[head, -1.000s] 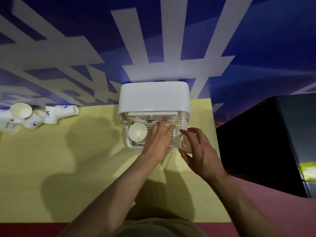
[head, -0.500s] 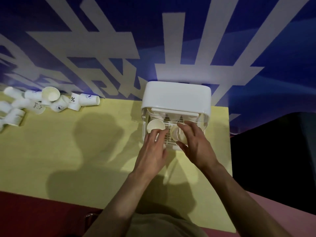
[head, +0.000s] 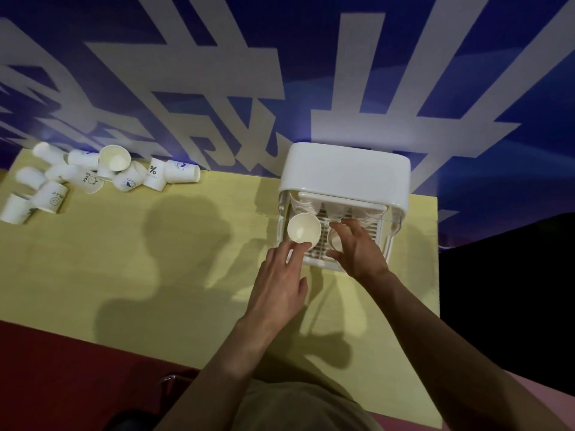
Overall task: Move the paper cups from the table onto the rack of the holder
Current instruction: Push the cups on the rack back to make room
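A white holder (head: 344, 172) with a lid stands at the table's back right; its slatted rack (head: 370, 227) sticks out in front. One paper cup (head: 303, 228) stands mouth-up at the rack's left side. My left hand (head: 280, 284) lies just in front of it, fingers straight, fingertips at the cup's near rim. My right hand (head: 357, 250) curls round a second paper cup (head: 334, 239) set on the rack's middle; the hand hides most of that cup. Several more paper cups (head: 93, 175) lie in a heap at the far left.
The yellow table (head: 140, 275) ends at a dark red floor in front. A blue wall with white shapes rises right behind the holder. Something black stands to the right of the table.
My right hand has carried its cup further onto the rack's middle. My left hand has drawn back a little toward the left cup's near rim. The camera swung left.
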Action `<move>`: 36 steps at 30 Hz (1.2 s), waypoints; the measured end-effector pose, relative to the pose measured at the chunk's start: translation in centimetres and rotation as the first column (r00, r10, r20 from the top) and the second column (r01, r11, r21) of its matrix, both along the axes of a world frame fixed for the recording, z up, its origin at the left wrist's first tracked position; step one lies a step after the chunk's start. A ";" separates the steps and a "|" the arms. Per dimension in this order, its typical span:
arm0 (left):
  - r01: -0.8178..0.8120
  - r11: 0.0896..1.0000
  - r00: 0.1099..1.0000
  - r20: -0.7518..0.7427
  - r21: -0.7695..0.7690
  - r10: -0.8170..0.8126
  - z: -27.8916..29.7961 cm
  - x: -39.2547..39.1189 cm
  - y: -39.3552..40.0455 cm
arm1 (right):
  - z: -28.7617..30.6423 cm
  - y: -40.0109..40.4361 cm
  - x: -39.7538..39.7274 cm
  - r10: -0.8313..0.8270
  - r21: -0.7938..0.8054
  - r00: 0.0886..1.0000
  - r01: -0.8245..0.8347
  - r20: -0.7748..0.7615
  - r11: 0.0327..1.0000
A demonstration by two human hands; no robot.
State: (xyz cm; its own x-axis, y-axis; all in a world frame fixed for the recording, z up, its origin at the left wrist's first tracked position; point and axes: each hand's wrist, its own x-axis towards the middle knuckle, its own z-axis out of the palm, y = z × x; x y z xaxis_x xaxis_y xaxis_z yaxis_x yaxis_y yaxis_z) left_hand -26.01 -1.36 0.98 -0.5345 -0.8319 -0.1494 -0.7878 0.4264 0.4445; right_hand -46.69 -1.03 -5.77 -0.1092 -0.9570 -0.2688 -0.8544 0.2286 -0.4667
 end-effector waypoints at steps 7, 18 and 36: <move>0.000 1.000 1.000 -0.019 0.031 0.000 -0.1 2.3 -0.6 | 2.2 1.7 1.1 -0.045 -0.061 0.995 0.039 -0.085 0.997; -0.166 0.982 0.985 -0.025 0.088 0.168 -0.5 12.6 -5.2 | 9.1 1.4 12.8 -0.130 -0.343 0.991 0.125 0.010 0.931; -0.308 0.948 0.951 -0.014 0.085 0.310 -4.9 32.7 -31.1 | 8.5 -17.7 35.4 0.038 -0.139 0.991 -0.056 -0.128 0.989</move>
State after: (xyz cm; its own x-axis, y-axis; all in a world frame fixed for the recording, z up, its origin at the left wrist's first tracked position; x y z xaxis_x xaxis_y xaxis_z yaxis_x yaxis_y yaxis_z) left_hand 6.74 -32.43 -3.90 -0.2582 -0.9425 -0.2122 -0.8622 0.1258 0.4907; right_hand -11.27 -18.75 2.68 -0.0875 -0.9892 -0.1172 -0.9159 0.1262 -0.3811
